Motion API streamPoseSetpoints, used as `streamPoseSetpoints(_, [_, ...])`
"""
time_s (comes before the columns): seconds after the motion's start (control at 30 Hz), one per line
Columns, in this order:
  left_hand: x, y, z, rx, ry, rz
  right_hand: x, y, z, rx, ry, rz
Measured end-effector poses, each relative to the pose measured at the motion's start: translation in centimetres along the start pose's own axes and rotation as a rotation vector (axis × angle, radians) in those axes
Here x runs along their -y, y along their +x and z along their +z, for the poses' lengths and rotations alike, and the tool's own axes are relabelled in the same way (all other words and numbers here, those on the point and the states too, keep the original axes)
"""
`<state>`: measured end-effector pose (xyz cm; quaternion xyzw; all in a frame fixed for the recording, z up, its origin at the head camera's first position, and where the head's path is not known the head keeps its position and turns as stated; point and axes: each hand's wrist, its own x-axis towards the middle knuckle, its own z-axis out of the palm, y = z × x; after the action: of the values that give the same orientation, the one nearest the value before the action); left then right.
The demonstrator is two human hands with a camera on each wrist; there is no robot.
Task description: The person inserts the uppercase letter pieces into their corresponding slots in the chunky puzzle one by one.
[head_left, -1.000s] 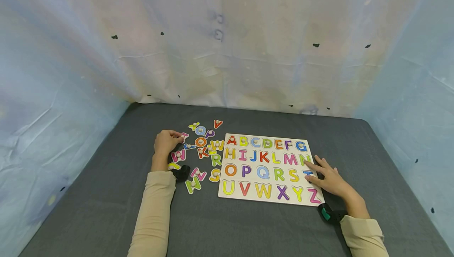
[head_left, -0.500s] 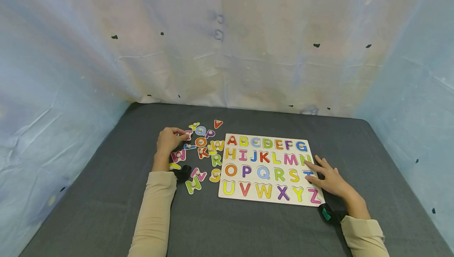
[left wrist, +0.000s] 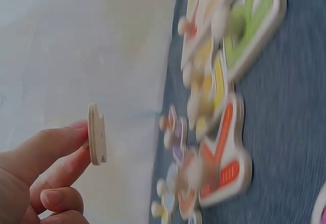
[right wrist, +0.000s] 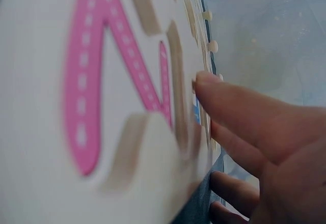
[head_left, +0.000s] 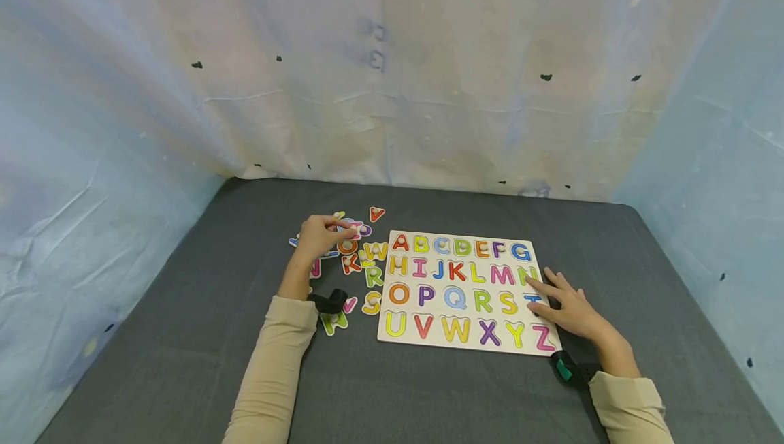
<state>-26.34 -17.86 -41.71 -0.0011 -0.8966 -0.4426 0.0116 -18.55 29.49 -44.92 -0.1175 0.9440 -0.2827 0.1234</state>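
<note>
My left hand (head_left: pixel 318 236) pinches a small pink letter piece, seemingly the I (head_left: pixel 355 230), between thumb and finger, above the loose letters. In the left wrist view, the piece (left wrist: pixel 98 135) is edge-on, its bare wooden back turned from the fingers. Flat on the table lies the white alphabet puzzle board (head_left: pixel 409 335). Knobbed pieces fill its top row, and the H (head_left: pixel 397 265) has a knob too. My right hand (head_left: pixel 569 308) rests on the board's right edge with fingers spread, partly covering the N and T; the right wrist view shows its fingertips (right wrist: pixel 208 79) at the surface.
Loose knobbed letters lie clustered left of the board, among them a red K (head_left: pixel 350 264), green R (head_left: pixel 373 276), yellow S (head_left: pixel 371 303) and a red V (head_left: pixel 376 214) farther back. Some are hidden under the left arm. A curtain (head_left: pixel 392 124) stands behind the grey table (head_left: pixel 429 396).
My left hand has lifted the pink piece from the left of the loose letters and moved right with it. A blue piece has come into view left of that hand. The right hand stays put.
</note>
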Motion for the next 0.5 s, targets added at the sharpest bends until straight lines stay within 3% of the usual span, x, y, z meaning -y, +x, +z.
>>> streamPoseSetpoints(0.37, [-2.6, -0.4, 3.0, 0.101, -0.088, 0.087, 0.1, 0.0, 0.1, -0.004, -0.013, 0.004])
streamPoseSetpoints(0.5, [-3.6, -0.9, 4.4, 0.151, -0.11, 0.087, 0.0, 0.0, 0.0, -0.005, -0.016, 0.005])
